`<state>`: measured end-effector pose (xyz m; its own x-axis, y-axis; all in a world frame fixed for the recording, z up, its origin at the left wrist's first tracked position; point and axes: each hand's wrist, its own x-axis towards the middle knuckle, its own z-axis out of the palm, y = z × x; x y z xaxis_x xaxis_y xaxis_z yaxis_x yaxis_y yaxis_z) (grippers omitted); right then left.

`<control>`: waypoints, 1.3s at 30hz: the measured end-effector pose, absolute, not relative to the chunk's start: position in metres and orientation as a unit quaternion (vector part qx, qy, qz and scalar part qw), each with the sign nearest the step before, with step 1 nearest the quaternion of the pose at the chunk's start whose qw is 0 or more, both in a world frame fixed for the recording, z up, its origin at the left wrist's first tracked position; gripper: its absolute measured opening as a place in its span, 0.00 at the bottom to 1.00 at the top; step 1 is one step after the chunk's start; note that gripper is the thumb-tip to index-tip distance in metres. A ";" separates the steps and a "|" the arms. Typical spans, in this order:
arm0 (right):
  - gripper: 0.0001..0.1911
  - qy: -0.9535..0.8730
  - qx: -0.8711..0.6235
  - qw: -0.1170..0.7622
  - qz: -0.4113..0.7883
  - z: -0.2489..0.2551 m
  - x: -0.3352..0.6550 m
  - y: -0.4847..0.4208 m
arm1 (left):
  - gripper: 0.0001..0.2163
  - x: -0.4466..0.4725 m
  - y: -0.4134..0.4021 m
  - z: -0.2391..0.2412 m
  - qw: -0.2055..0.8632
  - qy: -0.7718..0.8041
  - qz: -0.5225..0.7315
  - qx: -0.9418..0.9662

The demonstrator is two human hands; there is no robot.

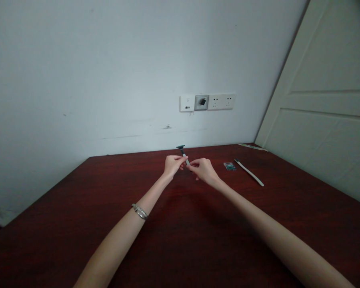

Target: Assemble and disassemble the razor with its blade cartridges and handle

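Between my two hands, above the far part of the table, a razor is held with its dark green head up and its pale handle slanting down to the right. My left hand pinches the handle near its middle, thumb and fingers closed. Lower on the same handle, the closed fingertips of my right hand grip the end. Part of the handle is hidden by the fingers. Right of my right hand, a small clear case with dark green pieces lies on the table.
The dark red wooden table meets a white wall. Beyond the case lies a long white stick with a dark tip. A thin flat strip lies at the far right corner. Wall sockets sit above, and a white panelled door borders the right side.
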<state>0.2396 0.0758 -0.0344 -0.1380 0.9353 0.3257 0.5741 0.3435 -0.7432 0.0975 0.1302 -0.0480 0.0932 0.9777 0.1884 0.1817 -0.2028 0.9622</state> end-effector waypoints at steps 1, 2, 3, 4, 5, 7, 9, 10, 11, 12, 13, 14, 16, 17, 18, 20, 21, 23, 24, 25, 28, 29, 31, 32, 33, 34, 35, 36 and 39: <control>0.14 -0.717 -0.525 0.395 0.234 -0.036 0.236 0.078 | 0.12 0.094 0.131 -0.047 0.411 0.483 0.474 0.611; 0.14 -0.715 -0.525 0.395 0.240 -0.038 0.232 0.080 | 0.13 0.090 0.132 -0.047 0.404 0.492 0.467 0.614; 0.14 -0.714 -0.523 0.395 0.247 -0.041 0.228 0.081 | 0.13 0.086 0.133 -0.045 0.393 0.502 0.457 0.620; 0.13 -0.714 -0.520 0.395 0.252 -0.044 0.224 0.083 | 0.13 0.082 0.134 -0.044 0.380 0.515 0.445 0.627; 0.12 -0.714 -0.519 0.394 0.257 -0.047 0.220 0.085 | 0.13 0.078 0.134 -0.041 0.364 0.529 0.429 0.635; 0.11 -0.716 -0.517 0.389 0.264 -0.052 0.212 0.088 | 0.13 0.070 0.134 -0.036 0.333 0.564 0.386 0.649; 0.10 -0.720 -0.519 0.377 0.267 -0.057 0.201 0.091 | 0.13 0.062 0.135 -0.031 0.310 0.598 0.334 0.660; 0.10 -0.723 -0.519 0.369 0.267 -0.059 0.195 0.093 | 0.12 0.057 0.136 -0.029 0.300 0.612 0.309 0.664; 0.10 -0.728 -0.519 0.362 0.265 -0.060 0.189 0.094 | 0.12 0.053 0.138 -0.028 0.293 0.624 0.286 0.666; 0.10 -0.732 -0.518 0.355 0.261 -0.061 0.183 0.095 | 0.11 0.049 0.140 -0.027 0.287 0.635 0.266 0.666; 0.10 -0.738 -0.518 0.349 0.257 -0.061 0.177 0.095 | 0.10 0.045 0.142 -0.026 0.285 0.646 0.251 0.662; 0.10 -0.744 -0.516 0.342 0.252 -0.060 0.171 0.095 | 0.09 0.040 0.144 -0.027 0.284 0.656 0.239 0.656; 0.13 -0.757 -0.511 0.328 0.241 -0.058 0.162 0.093 | 0.09 0.030 0.149 -0.028 0.287 0.673 0.228 0.643; 0.14 -0.763 -0.507 0.324 0.236 -0.056 0.160 0.092 | 0.08 0.025 0.150 -0.029 0.290 0.678 0.221 0.639; 0.15 -0.768 -0.504 0.322 0.229 -0.053 0.160 0.091 | 0.08 0.019 0.151 -0.031 0.292 0.680 0.213 0.638; 0.17 -0.773 -0.503 0.324 0.213 -0.048 0.167 0.090 | 0.07 0.005 0.152 -0.033 0.297 0.683 0.180 0.643; 0.18 -0.772 -0.508 0.324 0.203 -0.044 0.175 0.090 | 0.07 -0.002 0.152 -0.035 0.299 0.680 0.163 0.649; 0.17 -0.762 -0.531 0.323 0.182 -0.037 0.200 0.093 | 0.06 -0.016 0.150 -0.036 0.311 0.682 0.110 0.652; 0.16 -0.753 -0.547 0.323 0.170 -0.034 0.216 0.096 | 0.06 -0.022 0.149 -0.037 0.321 0.682 0.084 0.651; 0.15 -0.741 -0.568 0.319 0.165 -0.030 0.234 0.100 | 0.06 -0.027 0.147 -0.037 0.332 0.683 0.061 0.648; 0.13 -0.692 -0.631 0.333 0.112 -0.022 0.294 0.111 | 0.08 -0.036 0.144 -0.038 0.350 0.682 0.020 0.642; 0.13 -0.677 -0.650 0.335 0.083 -0.021 0.314 0.115 | 0.08 -0.037 0.145 -0.038 0.350 0.682 0.014 0.642; 0.14 -0.656 -0.683 0.319 0.036 -0.021 0.351 0.119 | 0.07 -0.037 0.146 -0.039 0.344 0.683 0.004 0.645; 0.14 -0.648 -0.698 0.305 0.025 -0.022 0.367 0.120 | 0.07 -0.036 0.147 -0.039 0.339 0.684 -0.003 0.646; 0.14 -0.641 -0.711 0.290 0.017 -0.024 0.382 0.121 | 0.06 -0.034 0.148 -0.039 0.332 0.686 -0.009 0.648; 0.13 -0.633 -0.722 0.277 0.010 -0.027 0.394 0.120 | 0.06 -0.032 0.148 -0.040 0.324 0.687 -0.015 0.650; 0.13 -0.625 -0.735 0.265 0.008 -0.031 0.406 0.120 | 0.05 -0.030 0.149 -0.040 0.315 0.689 -0.021 0.652; 0.13 -0.619 -0.744 0.251 0.010 -0.035 0.416 0.119 | 0.05 -0.028 0.148 -0.040 0.305 0.690 -0.025 0.656; 0.13 -0.604 -0.767 0.215 0.022 -0.049 0.442 0.115 | 0.06 -0.022 0.146 -0.038 0.276 0.692 -0.037 0.666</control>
